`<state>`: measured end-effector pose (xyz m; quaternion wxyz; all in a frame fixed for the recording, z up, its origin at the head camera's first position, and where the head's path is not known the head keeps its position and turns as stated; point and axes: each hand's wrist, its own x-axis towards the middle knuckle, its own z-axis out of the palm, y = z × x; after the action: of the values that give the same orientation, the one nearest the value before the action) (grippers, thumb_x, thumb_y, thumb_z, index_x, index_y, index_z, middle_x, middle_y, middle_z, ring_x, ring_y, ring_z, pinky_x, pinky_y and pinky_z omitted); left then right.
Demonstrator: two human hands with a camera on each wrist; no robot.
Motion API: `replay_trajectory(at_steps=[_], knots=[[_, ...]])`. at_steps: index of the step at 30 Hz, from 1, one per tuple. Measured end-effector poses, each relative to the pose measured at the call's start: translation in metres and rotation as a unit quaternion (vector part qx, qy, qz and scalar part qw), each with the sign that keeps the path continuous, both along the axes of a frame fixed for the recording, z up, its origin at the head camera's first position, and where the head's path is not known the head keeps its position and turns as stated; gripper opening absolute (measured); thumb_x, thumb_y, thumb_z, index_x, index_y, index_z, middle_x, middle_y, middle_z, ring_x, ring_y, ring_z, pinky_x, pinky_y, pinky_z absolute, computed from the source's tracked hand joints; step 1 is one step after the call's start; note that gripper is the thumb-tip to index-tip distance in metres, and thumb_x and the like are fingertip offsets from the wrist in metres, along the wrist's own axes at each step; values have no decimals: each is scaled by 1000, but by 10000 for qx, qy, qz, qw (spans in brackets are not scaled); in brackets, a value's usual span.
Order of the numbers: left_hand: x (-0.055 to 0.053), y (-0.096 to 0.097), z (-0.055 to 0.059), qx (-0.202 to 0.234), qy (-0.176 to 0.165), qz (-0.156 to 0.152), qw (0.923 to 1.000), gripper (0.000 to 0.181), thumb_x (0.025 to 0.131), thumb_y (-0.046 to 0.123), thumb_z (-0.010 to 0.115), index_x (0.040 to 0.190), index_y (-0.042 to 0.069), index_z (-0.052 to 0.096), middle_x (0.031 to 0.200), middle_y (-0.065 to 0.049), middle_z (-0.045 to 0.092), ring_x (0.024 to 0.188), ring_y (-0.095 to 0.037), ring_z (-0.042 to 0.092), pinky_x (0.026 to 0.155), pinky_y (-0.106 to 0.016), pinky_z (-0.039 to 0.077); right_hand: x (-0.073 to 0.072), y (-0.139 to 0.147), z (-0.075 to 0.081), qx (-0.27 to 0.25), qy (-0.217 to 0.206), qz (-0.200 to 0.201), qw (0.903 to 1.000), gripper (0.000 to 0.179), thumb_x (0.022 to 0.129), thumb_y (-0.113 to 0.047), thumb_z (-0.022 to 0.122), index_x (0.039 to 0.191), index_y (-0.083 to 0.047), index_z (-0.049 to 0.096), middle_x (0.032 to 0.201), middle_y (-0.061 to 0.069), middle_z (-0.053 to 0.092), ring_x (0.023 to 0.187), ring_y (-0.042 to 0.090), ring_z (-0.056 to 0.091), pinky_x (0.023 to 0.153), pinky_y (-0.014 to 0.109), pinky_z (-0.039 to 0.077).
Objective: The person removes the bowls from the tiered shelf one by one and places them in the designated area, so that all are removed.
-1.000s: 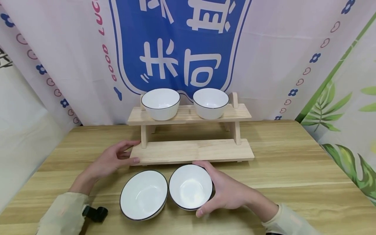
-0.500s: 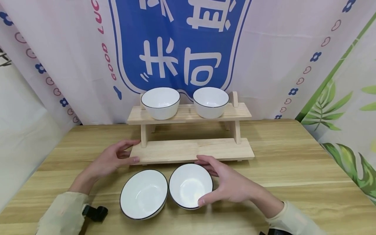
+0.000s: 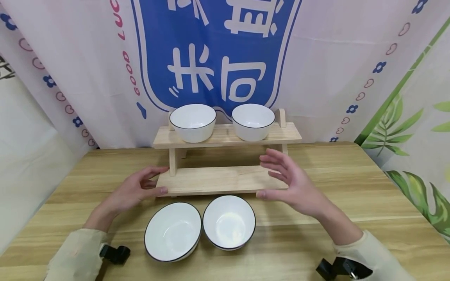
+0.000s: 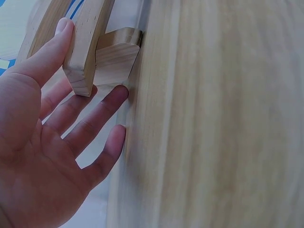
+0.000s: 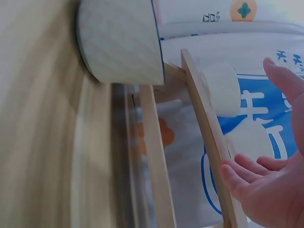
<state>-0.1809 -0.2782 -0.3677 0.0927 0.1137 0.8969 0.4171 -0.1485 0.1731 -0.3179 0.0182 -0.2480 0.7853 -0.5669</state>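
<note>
In the head view my left hand [image 3: 135, 189] holds the left end of the lower board of a two-tier wooden display shelf [image 3: 211, 180]. The left wrist view shows the thumb on one face of that board [image 4: 88, 45], with fingers around its other side. My right hand [image 3: 299, 185] hovers by the shelf's lower right end, fingers spread and holding nothing. On the table in front stand two white bowls with dark rims, a larger left bowl [image 3: 173, 232] and a smaller right bowl [image 3: 229, 223], side by side. The right wrist view shows one bowl's ribbed outside [image 5: 121, 42].
Two more white bowls, a left one [image 3: 193, 123] and a right one [image 3: 253, 121], stand on the upper tier. Behind the shelf hangs a white and blue printed curtain [image 3: 330, 66]. The wooden table [image 3: 351, 187] extends to both sides.
My right hand has let go of the smaller front bowl and moved up and right to the shelf's lower tier. My left hand stays at the board's end; the bowls stay put.
</note>
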Motion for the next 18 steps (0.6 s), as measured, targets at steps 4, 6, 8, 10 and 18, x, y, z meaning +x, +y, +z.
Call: replay_trajectory(at_steps=[4,6,8,10,18], knots=[[1,-1,1,22,-9,2,10000,72,101,37,76,163,17,46,168,-23,41,135,-44,61,107,-61,53,-6,2,8,-94,-9,-398,9992,94,91,-10,86,166,-5,29,164,12,48,153,34,47,125,41,40],[1,-1,1,31,-12,-1,10000,72,102,37,76,163,17,45,168,-23,41,136,-45,61,108,-62,53,-10,2,12,-118,-27,-583,9982,96,92,-11,86,167,-5,26,166,11,45,155,32,46,126,42,39],[1,-2,1,32,-8,-6,10000,72,102,37,76,163,17,45,168,-23,41,136,-46,61,108,-63,52,-14,2,16,-179,-62,-742,9971,97,92,-12,85,168,-6,24,168,11,43,155,30,45,128,44,37],[1,-2,0,39,9,-7,10000,72,101,37,76,163,17,45,168,-23,41,136,-46,61,108,-63,52,-20,3,20,-273,-119,-878,9957,98,93,-12,84,169,-7,23,168,11,43,156,29,45,129,46,35],[0,-1,-1,62,-33,23,10000,73,101,38,77,163,18,45,168,-23,41,135,-44,62,108,-61,54,-41,2,36,-600,-640,-1078,9903,100,96,-19,83,172,-11,18,171,6,39,158,23,42,128,41,37]])
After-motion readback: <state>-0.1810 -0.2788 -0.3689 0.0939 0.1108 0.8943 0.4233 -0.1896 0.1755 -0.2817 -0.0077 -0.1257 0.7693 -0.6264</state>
